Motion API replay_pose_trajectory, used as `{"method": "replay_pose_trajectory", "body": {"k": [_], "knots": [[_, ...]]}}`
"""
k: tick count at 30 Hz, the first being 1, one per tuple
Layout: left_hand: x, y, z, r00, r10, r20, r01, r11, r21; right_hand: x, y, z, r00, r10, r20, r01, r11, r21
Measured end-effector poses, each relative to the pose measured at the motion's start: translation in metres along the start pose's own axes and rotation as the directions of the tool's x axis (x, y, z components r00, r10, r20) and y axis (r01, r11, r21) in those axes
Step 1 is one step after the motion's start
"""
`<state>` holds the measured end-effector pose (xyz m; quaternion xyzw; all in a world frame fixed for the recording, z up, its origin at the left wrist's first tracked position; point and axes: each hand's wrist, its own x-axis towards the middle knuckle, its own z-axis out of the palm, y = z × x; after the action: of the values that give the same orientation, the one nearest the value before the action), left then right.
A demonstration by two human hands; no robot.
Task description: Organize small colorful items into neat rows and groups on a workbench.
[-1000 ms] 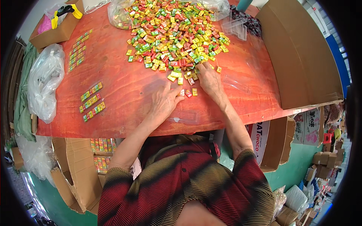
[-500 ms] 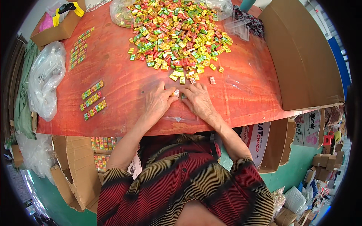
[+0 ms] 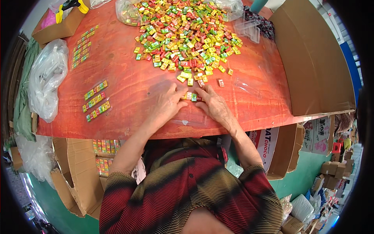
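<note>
A short row of tiny coloured boxes (image 3: 189, 96), in white, green and other colours, lies between my hands near the table's front. My left hand (image 3: 168, 103) is closed at the row's left end, thumb and fingertips against it. At the other end, my right hand (image 3: 215, 104) grips with thumb and index finger; its fingers partly hide the end box. Just beyond my fingers spreads a large heap of loose yellow, red and green boxes (image 3: 191, 39). A clear plastic sleeve (image 3: 185, 122) lies on the table close to my body.
The red table (image 3: 132, 74) holds several finished-looking strips of boxes (image 3: 95, 102) at left, with more rows (image 3: 82, 50) behind. Clear bags (image 3: 48, 80) lie at its left edge. A tall cardboard box (image 3: 311, 58) stands at right; an open carton (image 3: 83, 167) sits below the front edge.
My hands have moved slightly apart, and more of the row shows between them. The right hand has shifted right. The view has shifted slightly.
</note>
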<state>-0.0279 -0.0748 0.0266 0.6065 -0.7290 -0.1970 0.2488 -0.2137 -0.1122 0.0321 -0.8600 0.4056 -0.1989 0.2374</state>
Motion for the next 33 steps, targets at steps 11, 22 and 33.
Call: {"method": "replay_pose_trajectory", "body": {"k": [11,22,33], "knots": [[0.006,-0.020,-0.011,0.991,0.094,0.093,-0.081,0.987,-0.142,0.002,-0.007,0.007,1.000,0.030,-0.001,-0.030,0.998,-0.048],[-0.001,-0.008,-0.004,0.999,0.047,-0.006,-0.047,0.995,-0.083,0.002,-0.016,0.007,0.998,0.049,-0.041,-0.053,0.993,-0.101],[-0.070,0.015,0.005,0.976,0.197,-0.086,-0.177,0.963,0.201,-0.066,-0.041,0.020,0.991,0.032,-0.132,-0.043,0.996,-0.079]]}}
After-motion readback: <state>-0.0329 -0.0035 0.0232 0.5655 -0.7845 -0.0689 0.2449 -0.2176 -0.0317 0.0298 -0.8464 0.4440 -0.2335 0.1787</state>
